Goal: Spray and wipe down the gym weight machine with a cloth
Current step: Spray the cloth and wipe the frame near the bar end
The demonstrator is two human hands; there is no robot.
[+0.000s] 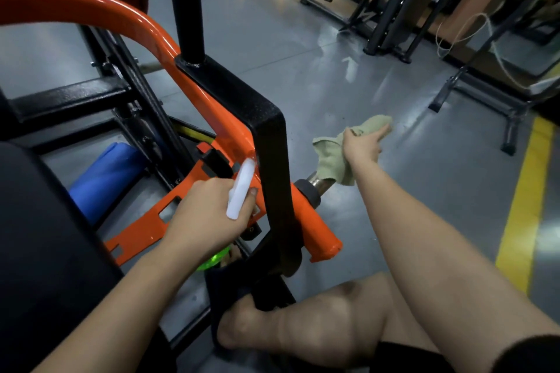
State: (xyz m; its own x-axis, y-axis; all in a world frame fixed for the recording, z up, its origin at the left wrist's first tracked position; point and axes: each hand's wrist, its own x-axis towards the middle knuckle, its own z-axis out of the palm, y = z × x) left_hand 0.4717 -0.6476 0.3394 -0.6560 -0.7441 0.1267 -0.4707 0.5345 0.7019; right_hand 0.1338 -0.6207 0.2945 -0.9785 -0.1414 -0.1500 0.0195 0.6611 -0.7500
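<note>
The weight machine has an orange curved arm (91,7) and a black steel frame (266,142). My left hand (209,215) grips a white spray bottle (241,189) with a green lower part (213,260), its top close to the orange arm beside the black frame. My right hand (362,145) holds a pale green cloth (330,160) out over the floor. The cloth hangs down onto the metal weight peg (318,183) at the end of the orange arm.
A black seat pad (45,236) fills the lower left. A blue roller pad (106,172) lies under the frame. My bare knee (333,312) is at the bottom. Other black machines (378,9) stand at the back right, and a yellow floor line (527,206) runs along the right.
</note>
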